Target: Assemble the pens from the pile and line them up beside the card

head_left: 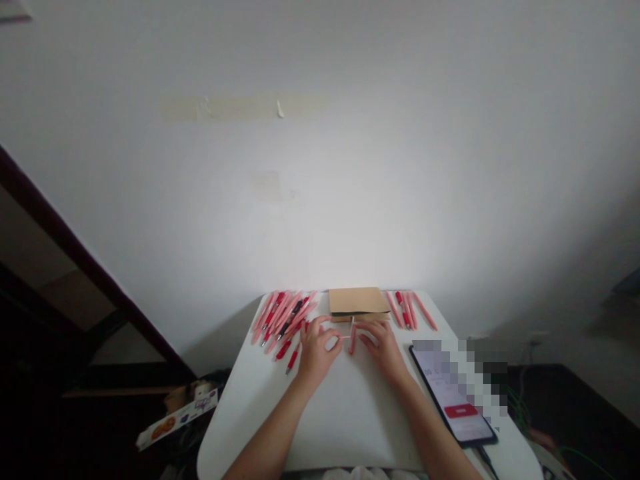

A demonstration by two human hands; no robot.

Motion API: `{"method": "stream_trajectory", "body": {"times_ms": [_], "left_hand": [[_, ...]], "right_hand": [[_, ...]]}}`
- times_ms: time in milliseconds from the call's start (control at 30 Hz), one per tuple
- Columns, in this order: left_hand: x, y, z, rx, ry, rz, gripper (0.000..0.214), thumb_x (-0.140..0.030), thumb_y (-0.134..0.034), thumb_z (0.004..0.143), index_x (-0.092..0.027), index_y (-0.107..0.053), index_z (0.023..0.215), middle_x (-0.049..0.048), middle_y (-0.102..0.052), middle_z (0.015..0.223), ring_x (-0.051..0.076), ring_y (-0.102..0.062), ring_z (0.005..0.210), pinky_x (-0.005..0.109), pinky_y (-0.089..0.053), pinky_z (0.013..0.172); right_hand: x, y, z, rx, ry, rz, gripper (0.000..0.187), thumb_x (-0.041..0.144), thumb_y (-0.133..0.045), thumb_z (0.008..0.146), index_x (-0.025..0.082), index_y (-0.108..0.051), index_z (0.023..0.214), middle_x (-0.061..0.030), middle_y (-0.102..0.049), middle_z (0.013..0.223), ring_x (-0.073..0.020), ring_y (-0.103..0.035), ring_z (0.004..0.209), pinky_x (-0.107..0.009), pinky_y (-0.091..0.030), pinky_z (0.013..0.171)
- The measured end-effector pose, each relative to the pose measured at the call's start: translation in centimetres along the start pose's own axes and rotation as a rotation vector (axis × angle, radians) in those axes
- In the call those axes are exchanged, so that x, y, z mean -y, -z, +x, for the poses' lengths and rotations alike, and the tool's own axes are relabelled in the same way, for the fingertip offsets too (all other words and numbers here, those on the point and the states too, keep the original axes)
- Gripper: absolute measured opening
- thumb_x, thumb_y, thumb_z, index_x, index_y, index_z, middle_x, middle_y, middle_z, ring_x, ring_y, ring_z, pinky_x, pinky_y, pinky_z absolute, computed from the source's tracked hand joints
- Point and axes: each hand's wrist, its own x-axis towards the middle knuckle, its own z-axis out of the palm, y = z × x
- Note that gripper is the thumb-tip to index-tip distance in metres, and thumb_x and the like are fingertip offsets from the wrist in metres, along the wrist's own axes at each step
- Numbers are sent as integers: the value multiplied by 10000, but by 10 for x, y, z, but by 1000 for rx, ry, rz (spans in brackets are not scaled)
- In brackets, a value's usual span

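My left hand [320, 350] is closed, thumb and forefinger pinching a thin pale stick [347, 337] whose kind is too small to make out. Across from it, my right hand [384, 347] has its fingertips closed on a pink pen [353, 341], held nearly upright in the view. The pen and the stick are close together just in front of a brown cardboard box [359, 301]. Beside my left hand lies a heap of pink pens [284, 313], with several red ones and a black pen [296, 309] among them.
Right of the box, several pink pens and a red pen [403, 312] lie side by side. A phone [453, 400] with a cable rests at the right edge of the white table [345, 427]. The wall [350, 200] stands directly behind the table.
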Motion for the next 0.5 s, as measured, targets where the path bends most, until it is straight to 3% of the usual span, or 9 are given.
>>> {"method": "stream_trajectory", "body": {"times_ms": [233, 500], "left_hand": [[2, 0, 0, 4, 30, 19, 105, -163, -700, 794, -258, -743, 808, 57, -613, 1180, 252, -564, 1112, 495, -430, 1009], [2, 1, -1, 14, 43, 6, 98, -183, -696, 808, -263, -748, 832, 65, -609, 1191, 257, -553, 1128, 495, -441, 994]], "right_hand": [[6, -3, -3, 88, 109, -288, 302, 130, -686, 812, 359, -760, 995, -53, -602, 1298, -315, -472, 1185, -511, -439, 970], [1, -2, -3, 31, 114, -203, 127, 204, -682, 841, 305, -757, 862, -68, -614, 1241, -295, -504, 1141, -501, -448, 969]]}}
